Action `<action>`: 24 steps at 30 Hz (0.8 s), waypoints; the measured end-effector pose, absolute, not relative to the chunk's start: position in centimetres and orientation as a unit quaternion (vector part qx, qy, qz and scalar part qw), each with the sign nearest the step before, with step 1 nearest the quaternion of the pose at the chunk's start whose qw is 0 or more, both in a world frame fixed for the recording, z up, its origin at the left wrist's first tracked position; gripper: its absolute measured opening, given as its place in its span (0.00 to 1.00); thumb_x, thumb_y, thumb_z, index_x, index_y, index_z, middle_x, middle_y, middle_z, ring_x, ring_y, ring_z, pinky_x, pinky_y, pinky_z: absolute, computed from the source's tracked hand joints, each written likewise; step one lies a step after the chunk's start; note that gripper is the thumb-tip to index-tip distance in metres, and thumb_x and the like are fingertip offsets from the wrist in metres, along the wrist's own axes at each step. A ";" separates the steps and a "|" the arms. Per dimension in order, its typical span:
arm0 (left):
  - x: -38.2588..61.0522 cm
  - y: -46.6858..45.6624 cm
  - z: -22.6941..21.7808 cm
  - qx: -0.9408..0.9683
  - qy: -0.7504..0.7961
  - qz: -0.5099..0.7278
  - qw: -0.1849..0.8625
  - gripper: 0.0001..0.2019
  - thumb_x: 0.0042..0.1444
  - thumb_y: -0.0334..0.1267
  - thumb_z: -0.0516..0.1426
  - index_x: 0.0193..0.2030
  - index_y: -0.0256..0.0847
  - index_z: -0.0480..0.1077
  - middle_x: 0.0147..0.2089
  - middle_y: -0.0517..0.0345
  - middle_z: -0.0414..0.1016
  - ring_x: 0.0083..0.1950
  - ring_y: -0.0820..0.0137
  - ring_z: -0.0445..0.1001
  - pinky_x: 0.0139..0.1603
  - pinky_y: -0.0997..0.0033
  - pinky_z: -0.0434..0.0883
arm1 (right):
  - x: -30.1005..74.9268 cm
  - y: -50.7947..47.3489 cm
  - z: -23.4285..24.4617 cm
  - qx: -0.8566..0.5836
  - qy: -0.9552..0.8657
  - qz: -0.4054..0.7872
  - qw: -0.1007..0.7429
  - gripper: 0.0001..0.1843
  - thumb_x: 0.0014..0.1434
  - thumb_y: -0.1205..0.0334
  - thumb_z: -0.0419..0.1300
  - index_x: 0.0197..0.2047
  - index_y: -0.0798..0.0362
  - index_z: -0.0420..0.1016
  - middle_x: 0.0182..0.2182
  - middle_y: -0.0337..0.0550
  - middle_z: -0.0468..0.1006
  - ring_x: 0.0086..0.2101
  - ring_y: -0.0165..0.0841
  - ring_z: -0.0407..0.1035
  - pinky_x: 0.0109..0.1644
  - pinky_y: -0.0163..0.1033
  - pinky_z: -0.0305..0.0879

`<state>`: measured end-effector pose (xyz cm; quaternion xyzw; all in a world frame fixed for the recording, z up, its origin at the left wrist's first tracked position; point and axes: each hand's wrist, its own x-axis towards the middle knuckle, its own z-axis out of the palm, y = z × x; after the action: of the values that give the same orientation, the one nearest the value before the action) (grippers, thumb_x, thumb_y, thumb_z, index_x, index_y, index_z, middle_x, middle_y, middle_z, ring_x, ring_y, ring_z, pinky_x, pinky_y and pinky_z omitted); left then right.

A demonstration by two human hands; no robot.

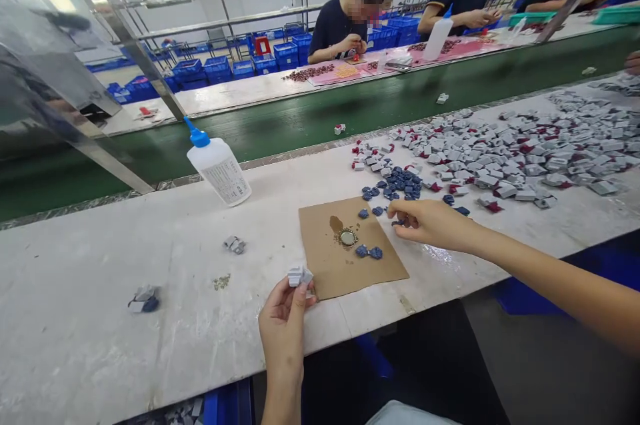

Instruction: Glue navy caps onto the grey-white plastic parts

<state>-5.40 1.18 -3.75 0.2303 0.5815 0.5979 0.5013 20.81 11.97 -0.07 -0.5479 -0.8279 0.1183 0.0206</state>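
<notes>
My left hand (283,318) is at the table's near edge, fingers closed on a small grey part (299,275). My right hand (430,224) reaches over the right edge of a brown cardboard sheet (350,265), fingertips pinched on a small blue piece (399,220). On the cardboard lie a glue blob with a round ring (347,237) and several blue pieces (369,252). A small heap of blue pieces (400,182) sits just beyond the sheet.
A large spread of grey parts (525,152) covers the right of the white table (100,265). A tilted glue bottle with a blue tip (219,166) stands left of centre. Loose parts (144,300) lie at left. A green conveyor (310,122) runs behind; other people work beyond it.
</notes>
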 end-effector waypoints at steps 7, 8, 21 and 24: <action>-5.2 0.9 -4.2 0.237 0.592 0.598 0.485 0.16 0.43 0.43 0.64 0.38 0.37 0.76 0.32 0.54 0.80 0.34 0.70 0.77 0.33 0.76 0.75 | 21.1 10.6 -2.1 -0.521 -0.849 0.079 0.034 0.20 0.62 0.56 0.43 0.45 0.54 0.72 0.36 0.51 0.73 0.29 0.38 0.70 0.28 0.39 0.61; -5.1 0.8 -4.2 0.236 0.594 0.594 0.488 0.16 0.42 0.43 0.64 0.38 0.37 0.76 0.32 0.54 0.80 0.33 0.70 0.77 0.33 0.75 0.75 | 21.5 10.3 -2.3 -0.521 -0.848 0.088 0.042 0.21 0.63 0.56 0.41 0.46 0.54 0.72 0.36 0.51 0.73 0.30 0.38 0.70 0.29 0.40 0.62; -4.5 0.8 -3.6 0.208 0.613 0.605 0.464 0.18 0.39 0.44 0.66 0.36 0.36 0.76 0.29 0.56 0.79 0.27 0.72 0.75 0.31 0.76 0.75 | 22.1 11.1 -0.5 -0.494 -0.858 0.127 -0.052 0.12 0.56 0.67 0.46 0.37 0.51 0.70 0.32 0.44 0.75 0.24 0.35 0.69 0.23 0.37 0.57; -4.6 0.9 -3.5 0.209 0.611 0.604 0.468 0.17 0.39 0.44 0.65 0.36 0.36 0.76 0.28 0.56 0.79 0.28 0.72 0.75 0.30 0.77 0.74 | 21.2 11.6 0.6 -0.493 -0.859 0.134 -0.045 0.07 0.55 0.65 0.51 0.34 0.51 0.70 0.31 0.44 0.73 0.24 0.34 0.68 0.24 0.36 0.58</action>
<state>-4.58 0.87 -3.55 0.2087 0.6106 0.6038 0.4679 21.17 11.57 0.60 -0.4929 -0.8586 0.1335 -0.0445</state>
